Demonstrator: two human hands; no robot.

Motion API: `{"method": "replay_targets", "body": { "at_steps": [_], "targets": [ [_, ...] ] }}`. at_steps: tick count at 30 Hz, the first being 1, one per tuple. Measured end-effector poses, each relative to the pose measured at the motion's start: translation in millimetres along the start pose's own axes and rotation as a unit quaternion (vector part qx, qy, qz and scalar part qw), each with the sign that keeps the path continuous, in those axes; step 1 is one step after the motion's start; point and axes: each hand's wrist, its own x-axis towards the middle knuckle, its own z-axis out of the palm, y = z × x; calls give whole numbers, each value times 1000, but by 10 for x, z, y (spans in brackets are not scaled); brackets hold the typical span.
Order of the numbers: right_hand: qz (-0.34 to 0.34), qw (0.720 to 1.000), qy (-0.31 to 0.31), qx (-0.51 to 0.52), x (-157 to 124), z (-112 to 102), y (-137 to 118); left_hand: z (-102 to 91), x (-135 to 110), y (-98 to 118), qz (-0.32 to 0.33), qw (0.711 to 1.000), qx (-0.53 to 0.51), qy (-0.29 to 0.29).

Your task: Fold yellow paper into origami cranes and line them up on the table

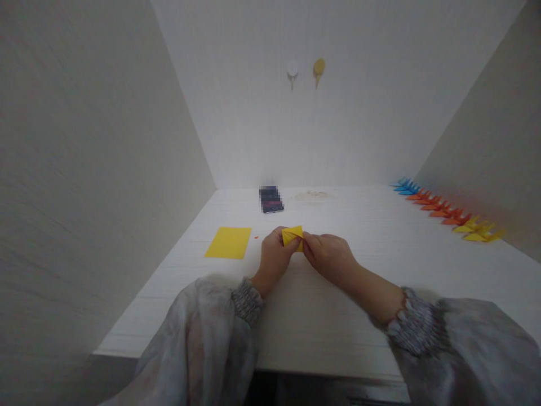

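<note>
A small folded piece of yellow origami paper [292,233] is held up between both hands, above the middle of the white table. My left hand [275,251] grips it from the left, with the thumb pressed across its lower front. From the right, the fingertips of my right hand [330,254] pinch the paper's right edge. Part of the fold is hidden behind the fingers. A flat square of yellow paper [229,243] lies to the left of my left hand, with a tiny orange scrap [256,237] beside it.
A dark, blurred-out phone-like object [271,199] lies at the back of the white table [329,332]. Along the right side runs a row of folded paper cranes, blue [406,186], orange [439,206] and yellow [479,230]. Walls enclose three sides; two hooks [319,67] hang behind.
</note>
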Motion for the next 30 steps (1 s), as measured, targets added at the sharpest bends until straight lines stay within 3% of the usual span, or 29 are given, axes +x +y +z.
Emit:
{"method": "replay_targets", "body": {
  "at_steps": [5,11,17,23,30],
  "targets": [
    [-55,997,43,25,4,-29,0,-10,12,-5,-38,988,-146,-15],
    [-60,996,63,34,7,-23,4,-15,-8,61,-65,967,-244,-24],
    [-64,996,50,41,3,-20,12,-32,-7,52,-54,962,-267,-21],
    [-66,996,50,33,5,-1,27,-26,-19,62,-61,966,-250,18],
    [-92,994,60,5,14,12,35,-8,-8,90,-44,971,-232,-39]
  ]
}}
